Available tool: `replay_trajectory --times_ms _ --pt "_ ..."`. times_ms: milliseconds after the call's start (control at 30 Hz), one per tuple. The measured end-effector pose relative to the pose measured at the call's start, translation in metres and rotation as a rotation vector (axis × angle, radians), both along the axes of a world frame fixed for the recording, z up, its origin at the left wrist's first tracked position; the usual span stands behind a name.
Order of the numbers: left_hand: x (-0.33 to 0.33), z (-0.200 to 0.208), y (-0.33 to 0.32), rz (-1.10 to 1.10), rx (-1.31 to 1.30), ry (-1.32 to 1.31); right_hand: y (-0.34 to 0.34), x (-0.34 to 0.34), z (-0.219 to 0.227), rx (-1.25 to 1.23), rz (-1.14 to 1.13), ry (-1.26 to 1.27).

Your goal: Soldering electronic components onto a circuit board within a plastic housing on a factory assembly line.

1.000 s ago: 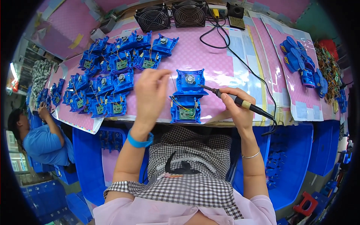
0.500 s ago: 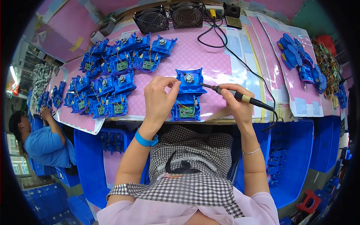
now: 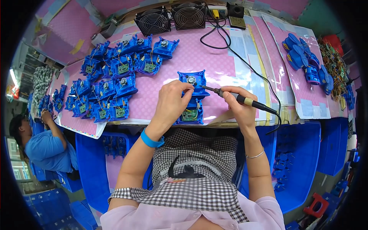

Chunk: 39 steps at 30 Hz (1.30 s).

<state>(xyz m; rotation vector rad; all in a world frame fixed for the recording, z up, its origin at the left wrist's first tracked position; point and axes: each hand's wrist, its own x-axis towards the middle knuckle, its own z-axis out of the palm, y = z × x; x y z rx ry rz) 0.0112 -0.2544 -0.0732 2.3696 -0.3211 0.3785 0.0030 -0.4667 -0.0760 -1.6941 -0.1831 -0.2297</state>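
Note:
My right hand (image 3: 241, 105) is wrapped round a soldering iron (image 3: 251, 102), its tip pointing left at a blue plastic housing (image 3: 186, 74). A round silver speaker (image 3: 191, 79) sits in the upper part of that housing. Over its lower left area, my left hand (image 3: 172, 100) pinches with thumb and forefinger; whatever lies between them is too small to make out. Below, towards me, a second blue shell holds a green circuit board (image 3: 189, 115) with coloured wires, partly covered by my left hand.
Several blue housings with boards and wires (image 3: 115, 82) crowd the left of the pink table. Two black fans (image 3: 153, 23) and a soldering stand (image 3: 236, 17) stand at the back. Blue parts (image 3: 301, 57) and a wire bundle (image 3: 333, 71) lie right. A co-worker (image 3: 48, 143) sits left.
My left hand has shifted right and slightly down, now over the housing's lower left part. My right hand and the soldering iron have moved slightly left, the tip staying at the housing.

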Motion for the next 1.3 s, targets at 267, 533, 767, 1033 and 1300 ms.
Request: replay_trajectory --times_ms 267,533,767,1033,1300 --pt "0.0015 0.0003 -0.0037 0.003 0.033 0.029 0.0001 -0.0015 0.0009 0.004 -0.007 0.007" --pt "0.0016 0.0011 -0.0051 0.011 0.025 0.032 -0.0047 -0.0025 0.001 0.016 -0.036 -0.047" --pt "0.0027 0.0007 -0.0062 0.009 0.036 0.027 -0.0053 -0.0034 -0.0009 0.028 -0.028 -0.063" --pt "0.0023 0.001 -0.0071 0.017 0.044 0.045 -0.0034 -0.0052 -0.0006 0.034 0.013 -0.008" --pt "0.0021 -0.0003 -0.0081 0.031 0.023 0.038 -0.0014 -0.0069 0.001 0.049 0.003 0.069"
